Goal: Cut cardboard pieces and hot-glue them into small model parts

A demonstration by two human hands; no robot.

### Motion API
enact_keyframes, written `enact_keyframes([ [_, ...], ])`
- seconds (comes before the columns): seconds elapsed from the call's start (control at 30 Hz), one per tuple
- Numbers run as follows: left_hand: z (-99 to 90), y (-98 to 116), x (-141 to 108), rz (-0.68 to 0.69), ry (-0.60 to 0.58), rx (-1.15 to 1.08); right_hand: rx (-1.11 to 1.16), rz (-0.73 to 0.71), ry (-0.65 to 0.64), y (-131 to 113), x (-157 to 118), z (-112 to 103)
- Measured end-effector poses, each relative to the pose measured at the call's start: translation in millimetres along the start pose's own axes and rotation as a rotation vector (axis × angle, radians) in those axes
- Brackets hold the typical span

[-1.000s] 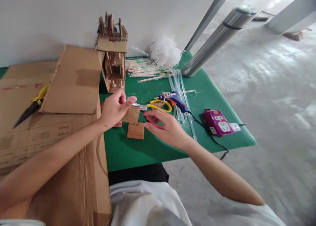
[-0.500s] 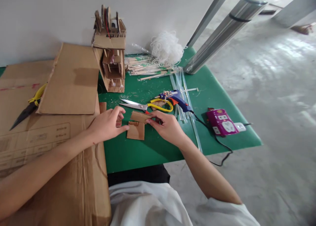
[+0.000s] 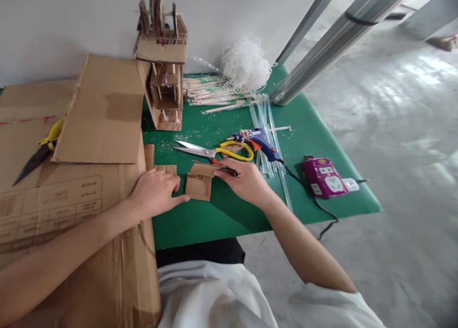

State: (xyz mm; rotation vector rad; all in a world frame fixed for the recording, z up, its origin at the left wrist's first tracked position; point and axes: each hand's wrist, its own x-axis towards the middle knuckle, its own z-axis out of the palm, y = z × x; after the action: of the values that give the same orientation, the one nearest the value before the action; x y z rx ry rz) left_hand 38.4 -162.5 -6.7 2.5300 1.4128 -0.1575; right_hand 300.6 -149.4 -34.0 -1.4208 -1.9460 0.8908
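Observation:
On the green table, a small cardboard square [image 3: 199, 187] lies between my hands. My right hand [image 3: 246, 182] pinches a narrow cardboard strip [image 3: 205, 169] between thumb and fingers, holding it along the far edge of the square; whether the two are joined I cannot tell. My left hand [image 3: 155, 192] rests at the left, fingers curled down and thumb stretched out to the square's near left corner. Another small cardboard piece [image 3: 167, 169] lies just beyond its knuckles. Yellow-handled scissors [image 3: 203, 151] and a blue glue gun [image 3: 263, 144] lie beyond my right hand.
Large cardboard sheets [image 3: 103, 113] cover the left side, with yellow-handled pliers [image 3: 43, 149] on them. A cardboard model [image 3: 166, 56] stands at the back. Clear glue sticks [image 3: 263, 113], wrapped sticks [image 3: 214, 96], white string [image 3: 246, 65] and a purple power socket [image 3: 325, 177] are around.
My left hand has lowered, its thumb now at the square's near corner. The strip in my right hand has come down against the square's far edge. The view has shifted slightly.

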Motion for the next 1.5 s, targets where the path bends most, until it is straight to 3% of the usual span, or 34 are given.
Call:
enact_keyframes([
  [0.13,2.0,0,-1,0.022,0.031,0.006,0.021,-0.019,0.018,1,1,1],
  [0.33,10.7,-4,-5,0.238,0.181,0.005,0.004,-0.049,0.014,4,3,2],
  [0.47,15.8,-6,-5,0.302,0.224,-0.001,0.012,-0.048,0.003,4,3,3],
  [1.5,16.0,-6,-4,0.296,0.213,-0.03,-0.254,-0.164,0.073,5,0,9],
])
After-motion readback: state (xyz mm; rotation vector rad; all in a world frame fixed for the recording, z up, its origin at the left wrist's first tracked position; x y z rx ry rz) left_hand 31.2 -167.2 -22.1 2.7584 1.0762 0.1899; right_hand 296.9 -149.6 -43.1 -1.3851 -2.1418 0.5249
